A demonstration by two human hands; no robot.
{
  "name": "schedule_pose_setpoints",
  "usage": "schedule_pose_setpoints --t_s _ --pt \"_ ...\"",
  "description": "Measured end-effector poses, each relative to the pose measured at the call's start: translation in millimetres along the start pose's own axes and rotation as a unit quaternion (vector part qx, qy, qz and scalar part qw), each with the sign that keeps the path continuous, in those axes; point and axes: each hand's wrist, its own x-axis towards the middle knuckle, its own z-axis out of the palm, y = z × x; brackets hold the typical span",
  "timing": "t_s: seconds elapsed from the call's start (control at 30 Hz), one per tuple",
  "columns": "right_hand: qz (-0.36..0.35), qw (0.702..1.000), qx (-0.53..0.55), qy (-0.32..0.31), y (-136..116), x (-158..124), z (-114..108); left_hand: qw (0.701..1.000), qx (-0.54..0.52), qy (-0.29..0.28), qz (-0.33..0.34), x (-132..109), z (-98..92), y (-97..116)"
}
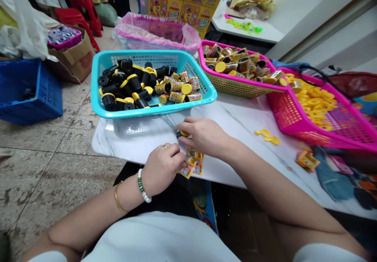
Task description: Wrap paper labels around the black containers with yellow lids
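Evidently, the close work was gathered at the near edge of the worktop (pixel 118 142), directly before the person's body, so both forearms could come in low. The right hand (pixel 203 136) pinched a small black-and-yellow cylinder (pixel 184 133) between thumb and fingers, just above the surface or resting on it; which, I could not tell. That fingertip grip probably suited so small a piece, leaving one end exposed. The left hand (pixel 161 169) was curled, its fingertips at the orange printed labels (pixel 198 167), perhaps to steady them; whether it pinched one was hidden. The labels lay just below the cylinder, so little travel separated the two.

The turquoise basket (pixel 153 114) stood just beyond the hands, likely for a short reach. Black cylinders (pixel 134 83) filled its left part and wrapped cylinders (pixel 177 97) its right, which kept the two kinds mostly apart. A pink basket (pixel 218 75) behind held more wrapped ones, and another pink basket (pixel 287 112) at right kept yellow pieces (pixel 316 101) contained, though a few loose yellow rings (pixel 266 136) lay outside it.
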Motion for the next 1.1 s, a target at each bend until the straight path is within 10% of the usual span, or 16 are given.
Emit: schedule_pose_setpoints --t_s 0.13,0.33,0.5,0.63,1.1 --pt "0.006 0.999 0.018 0.044 -3.2 -9.2 8.4 0.997 -0.026 0.064 -0.014 -2.4 1.9 0.3" --pt "0.045 0.888 0.211 0.405 -18.1 -59.7 17.8 0.952 -0.107 0.27 -0.096 -12.1 -24.6 -3.8" --pt "0.076 0.831 0.486 0.26 -45.8 -61.1 32.7 0.951 -0.085 0.292 -0.059 -10.6 -42.5 3.2" --pt "0.136 0.762 0.555 0.304 -59.9 -49.3 40.6 0.923 -0.156 0.339 -0.097 -14.7 -53.9 13.9" --pt "0.051 0.817 0.399 0.412 -76.2 -50.1 49.0 0.84 -0.359 0.321 -0.25 -21.4 -55.3 16.2"
